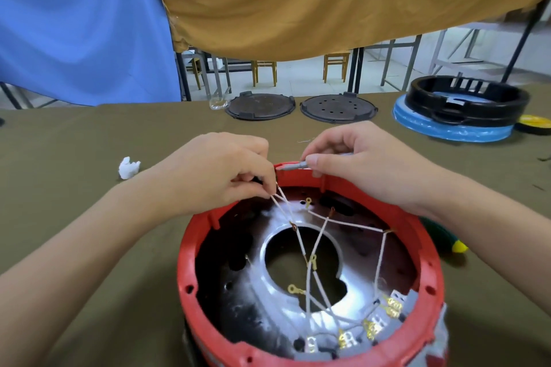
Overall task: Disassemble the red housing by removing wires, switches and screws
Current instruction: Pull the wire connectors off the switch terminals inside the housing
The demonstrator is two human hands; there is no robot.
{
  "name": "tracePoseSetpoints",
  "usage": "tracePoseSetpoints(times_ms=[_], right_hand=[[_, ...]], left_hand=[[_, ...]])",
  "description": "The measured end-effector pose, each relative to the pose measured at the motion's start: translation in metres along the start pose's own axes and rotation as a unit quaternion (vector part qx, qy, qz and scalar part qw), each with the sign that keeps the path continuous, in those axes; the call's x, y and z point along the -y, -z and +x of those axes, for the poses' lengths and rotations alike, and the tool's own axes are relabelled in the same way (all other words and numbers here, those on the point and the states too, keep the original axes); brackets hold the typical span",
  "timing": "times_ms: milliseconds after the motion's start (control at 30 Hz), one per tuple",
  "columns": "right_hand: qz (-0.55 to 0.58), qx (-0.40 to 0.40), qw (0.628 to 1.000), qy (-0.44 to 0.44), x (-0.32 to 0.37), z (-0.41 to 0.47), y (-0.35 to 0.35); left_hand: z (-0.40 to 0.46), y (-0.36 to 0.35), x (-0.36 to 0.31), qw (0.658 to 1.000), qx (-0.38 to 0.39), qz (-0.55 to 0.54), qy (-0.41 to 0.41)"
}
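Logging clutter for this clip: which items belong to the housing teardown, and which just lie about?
In use: red housing, white wires, grey tool, left hand, right hand.
Idle: two dark round lids, black ring, crumpled white paper.

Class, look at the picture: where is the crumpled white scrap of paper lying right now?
In the head view, the white paper scrap lies on the olive tablecloth, left of the left hand and the red housing.

Both forearms reach in over the round red plastic housing (310, 277). At its far rim, the left hand (220, 176) pinches thin white wires (281, 202) with curled fingers (262, 188); the right hand (354, 164) grips a slim grey metal tool (293, 165).
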State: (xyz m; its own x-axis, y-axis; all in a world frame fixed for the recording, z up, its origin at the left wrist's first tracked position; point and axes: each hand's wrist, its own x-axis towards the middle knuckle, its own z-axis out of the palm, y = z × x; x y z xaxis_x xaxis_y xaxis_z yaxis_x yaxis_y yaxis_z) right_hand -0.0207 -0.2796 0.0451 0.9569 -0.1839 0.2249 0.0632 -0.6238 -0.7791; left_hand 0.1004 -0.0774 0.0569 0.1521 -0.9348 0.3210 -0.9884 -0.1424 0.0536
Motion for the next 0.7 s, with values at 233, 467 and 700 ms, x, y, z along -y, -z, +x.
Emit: tracePoseSetpoints(times_ms=[233,467,700], right_hand=[[-0.037,-0.038,0.998,0.027,0.010,-0.004,-0.004],[-0.014,0.004,0.996,0.092,0.008,-0.004,-0.009],[-0.041,0.001,0.994,0.100,0.006,-0.002,-0.007]], left_hand=[[-0.001,0.012,-0.003,0.993,0.054,-0.077,0.067],[-0.011,0.029,-0.017,0.969,0.089,-0.032,0.229],[-0.015,0.015,-0.020,0.937,0.156,0.053,0.308]])
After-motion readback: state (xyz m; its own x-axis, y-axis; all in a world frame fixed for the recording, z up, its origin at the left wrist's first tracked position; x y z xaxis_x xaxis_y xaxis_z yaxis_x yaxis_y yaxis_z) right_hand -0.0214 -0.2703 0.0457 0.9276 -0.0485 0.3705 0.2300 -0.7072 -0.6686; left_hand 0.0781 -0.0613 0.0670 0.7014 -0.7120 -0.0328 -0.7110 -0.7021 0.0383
